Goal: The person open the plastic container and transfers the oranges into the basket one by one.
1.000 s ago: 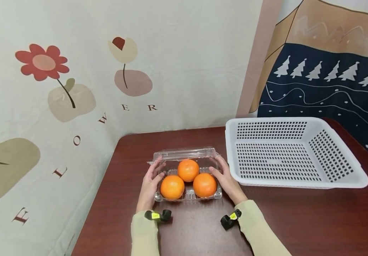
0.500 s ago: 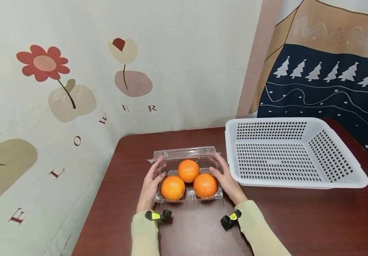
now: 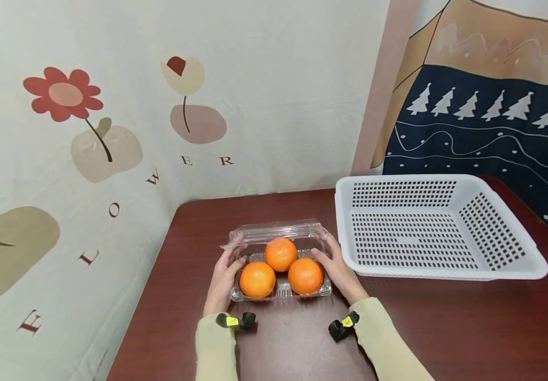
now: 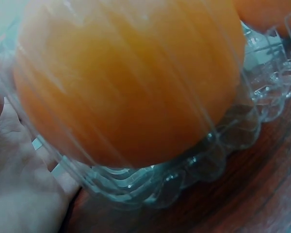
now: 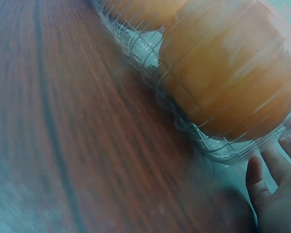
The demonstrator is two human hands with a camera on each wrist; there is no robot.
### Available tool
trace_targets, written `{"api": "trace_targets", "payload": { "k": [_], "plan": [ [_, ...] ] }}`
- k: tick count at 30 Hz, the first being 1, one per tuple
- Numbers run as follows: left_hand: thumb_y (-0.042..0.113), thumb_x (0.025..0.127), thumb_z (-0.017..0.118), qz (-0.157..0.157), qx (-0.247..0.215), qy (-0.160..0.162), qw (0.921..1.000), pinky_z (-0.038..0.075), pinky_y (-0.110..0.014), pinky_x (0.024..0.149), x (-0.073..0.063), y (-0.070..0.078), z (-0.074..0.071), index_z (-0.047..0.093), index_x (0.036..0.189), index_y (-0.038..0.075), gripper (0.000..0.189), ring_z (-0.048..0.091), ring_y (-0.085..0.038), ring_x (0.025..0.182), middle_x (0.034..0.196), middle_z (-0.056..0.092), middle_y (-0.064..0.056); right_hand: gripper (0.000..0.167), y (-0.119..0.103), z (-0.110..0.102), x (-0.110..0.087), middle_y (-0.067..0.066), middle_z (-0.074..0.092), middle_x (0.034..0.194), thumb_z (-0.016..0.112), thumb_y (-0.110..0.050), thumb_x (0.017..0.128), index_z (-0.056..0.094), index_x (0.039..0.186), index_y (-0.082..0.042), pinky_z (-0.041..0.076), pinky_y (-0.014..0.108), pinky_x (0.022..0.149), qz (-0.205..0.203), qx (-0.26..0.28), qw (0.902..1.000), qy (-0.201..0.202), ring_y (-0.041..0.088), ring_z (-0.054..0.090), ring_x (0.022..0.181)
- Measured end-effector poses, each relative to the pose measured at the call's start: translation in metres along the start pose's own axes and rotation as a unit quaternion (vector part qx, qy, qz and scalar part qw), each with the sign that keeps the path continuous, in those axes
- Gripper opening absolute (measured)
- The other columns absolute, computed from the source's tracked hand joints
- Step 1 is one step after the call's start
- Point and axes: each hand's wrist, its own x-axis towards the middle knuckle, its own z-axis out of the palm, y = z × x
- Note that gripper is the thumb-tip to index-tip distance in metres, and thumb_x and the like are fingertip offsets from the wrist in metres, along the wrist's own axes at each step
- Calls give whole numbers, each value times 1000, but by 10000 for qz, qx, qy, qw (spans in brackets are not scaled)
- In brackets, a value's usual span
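Note:
Three oranges, one at the back (image 3: 280,254), one at front left (image 3: 257,279) and one at front right (image 3: 305,276), sit in a clear plastic clamshell box (image 3: 283,290). Its hinged lid (image 3: 274,230) stands raised along the far side. My left hand (image 3: 223,278) holds the box's left side, fingers toward the lid, thumb nearer me. On the right side, my right hand (image 3: 340,267) holds it in the same way. Both wrist views show an orange (image 4: 131,82) close up through the ribbed plastic; the outer fingers are partly hidden there.
A large white perforated plastic basket (image 3: 412,241) stands at the right, close beside my right hand. Underneath is a dark red-brown wooden table (image 3: 178,317). A printed cloth (image 3: 278,106) hangs behind the table's far edge.
The lid has tipped slightly toward me over the past half second. Both hands, the oranges and the basket stay almost where they were.

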Motion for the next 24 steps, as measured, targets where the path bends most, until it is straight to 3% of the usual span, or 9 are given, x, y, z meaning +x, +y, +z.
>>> {"api": "trace_targets", "payload": {
  "k": [4, 8, 12, 19, 24],
  "plan": [
    [-5, 89, 42, 211, 11, -127, 9997, 33, -35, 99, 0, 1, 0, 39, 135, 13, 49, 31, -29, 126, 137, 37, -4, 50, -17, 0, -4, 9, 28, 142, 49, -17, 92, 30, 138, -14, 22, 46, 103, -225, 142, 9996, -120, 25, 26, 130],
    [-8, 88, 40, 338, 55, -163, 9993, 38, -25, 94, 1, 0, 1, 40, 133, 10, 49, 31, -30, 125, 139, 35, -2, 51, -15, 0, -3, 9, 24, 143, 48, -6, 91, 30, 138, -11, 26, 49, 100, -449, 70, 9989, -96, 30, 31, 127],
    [-7, 89, 40, 295, 78, -181, 9994, 38, -26, 95, 3, -6, -2, 41, 134, 15, 50, 33, -28, 125, 137, 38, -1, 51, -14, 0, -3, 13, 30, 139, 47, -4, 90, 30, 138, -8, 25, 48, 101, -457, 55, 9989, -85, 30, 31, 127],
    [-3, 89, 40, 278, 368, -201, 9987, 35, -31, 97, 9, -20, -8, 36, 137, 26, 56, 35, -22, 124, 138, 36, 3, 54, -14, 0, -1, 7, 18, 146, 46, -2, 90, 25, 140, -7, 35, 49, 94, -640, 166, 9975, -237, 31, 30, 127],
    [-4, 87, 40, 123, 492, -130, 9986, 35, -31, 97, 8, -18, -7, 36, 137, 27, 58, 37, -20, 122, 136, 39, 1, 55, -13, 0, -2, 5, 15, 147, 45, -4, 91, 23, 141, -7, 29, 51, 98, -605, 165, 9976, -289, 31, 28, 128]
  ]
}}
